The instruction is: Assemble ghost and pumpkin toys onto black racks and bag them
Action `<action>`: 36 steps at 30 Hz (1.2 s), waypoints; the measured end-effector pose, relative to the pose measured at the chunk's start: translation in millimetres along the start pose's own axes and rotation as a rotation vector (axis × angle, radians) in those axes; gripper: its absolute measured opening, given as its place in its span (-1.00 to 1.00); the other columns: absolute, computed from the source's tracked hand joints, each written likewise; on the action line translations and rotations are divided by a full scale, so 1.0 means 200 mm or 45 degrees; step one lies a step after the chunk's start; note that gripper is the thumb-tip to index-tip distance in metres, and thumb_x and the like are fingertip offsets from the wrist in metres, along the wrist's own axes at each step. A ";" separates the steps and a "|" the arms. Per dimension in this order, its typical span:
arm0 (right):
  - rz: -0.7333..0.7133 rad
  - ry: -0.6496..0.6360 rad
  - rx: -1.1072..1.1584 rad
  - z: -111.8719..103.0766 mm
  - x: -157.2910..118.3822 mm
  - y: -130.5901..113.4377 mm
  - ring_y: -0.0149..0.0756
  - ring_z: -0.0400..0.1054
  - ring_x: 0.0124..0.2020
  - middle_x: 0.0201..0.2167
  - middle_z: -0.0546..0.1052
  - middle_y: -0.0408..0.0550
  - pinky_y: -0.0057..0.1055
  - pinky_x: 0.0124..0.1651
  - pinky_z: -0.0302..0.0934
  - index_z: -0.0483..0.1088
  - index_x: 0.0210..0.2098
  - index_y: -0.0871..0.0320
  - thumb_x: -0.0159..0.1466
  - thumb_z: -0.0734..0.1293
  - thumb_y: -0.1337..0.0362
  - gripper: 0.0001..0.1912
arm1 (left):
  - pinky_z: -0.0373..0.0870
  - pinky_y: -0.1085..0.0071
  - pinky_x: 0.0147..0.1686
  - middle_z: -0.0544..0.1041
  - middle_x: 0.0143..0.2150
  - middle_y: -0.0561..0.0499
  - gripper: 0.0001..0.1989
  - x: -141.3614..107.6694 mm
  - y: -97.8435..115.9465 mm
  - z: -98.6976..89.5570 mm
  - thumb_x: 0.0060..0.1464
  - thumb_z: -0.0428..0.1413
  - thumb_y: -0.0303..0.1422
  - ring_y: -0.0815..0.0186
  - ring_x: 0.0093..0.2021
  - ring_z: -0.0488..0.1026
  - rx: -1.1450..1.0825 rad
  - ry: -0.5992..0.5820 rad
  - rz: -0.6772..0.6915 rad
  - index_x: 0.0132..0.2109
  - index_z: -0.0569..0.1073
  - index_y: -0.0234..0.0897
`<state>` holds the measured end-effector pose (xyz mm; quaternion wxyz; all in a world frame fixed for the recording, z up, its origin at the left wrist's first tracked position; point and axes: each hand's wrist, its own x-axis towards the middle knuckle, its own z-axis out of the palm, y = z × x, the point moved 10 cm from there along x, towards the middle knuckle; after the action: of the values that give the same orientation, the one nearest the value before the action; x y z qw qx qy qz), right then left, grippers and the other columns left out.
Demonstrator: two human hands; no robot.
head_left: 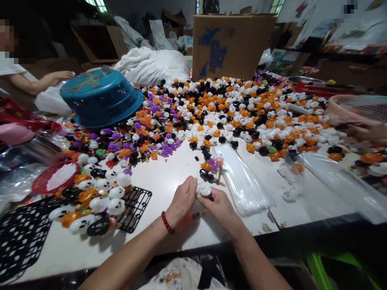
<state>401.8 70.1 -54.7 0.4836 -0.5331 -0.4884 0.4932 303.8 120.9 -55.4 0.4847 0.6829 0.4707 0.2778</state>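
Note:
Near the front of the white table [145,241], my left hand [185,198] and my right hand [220,204] meet around a small white plastic piece [204,189]. Both have their fingers closed on it, and its lower part is hidden by them. Under my hands lies a small stick [198,214] with a yellowish tip, its orange end blurred. Just beyond them is a short row of black, orange and purple pieces [208,165]. To the right of my right hand lies a stack of clear plastic bags [242,181].
A large pile of orange, white and black figures [217,104] covers the far table. A blue basket [99,96] sits upside down at left, behind ghost figures [99,203] on a black grid [136,207]. Co-workers' hands [57,77] show at both sides; one is near a pink basket [347,108].

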 end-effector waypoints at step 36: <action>-0.526 0.334 -0.616 -0.16 0.04 -0.24 -0.21 0.43 -0.13 -0.19 0.53 0.04 -0.27 -0.02 0.32 0.47 0.08 0.14 0.41 0.19 0.21 -0.65 | -0.10 0.60 -0.65 0.16 -0.55 0.19 -0.79 0.24 -0.07 -0.07 0.12 0.05 -0.17 0.51 -0.62 0.00 -0.674 -0.310 -0.102 -0.24 0.27 -0.21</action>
<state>432.5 80.5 -6.3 0.4914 -0.5811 -0.6227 0.1819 306.3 172.2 -66.8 0.7095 0.5420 0.3468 0.2875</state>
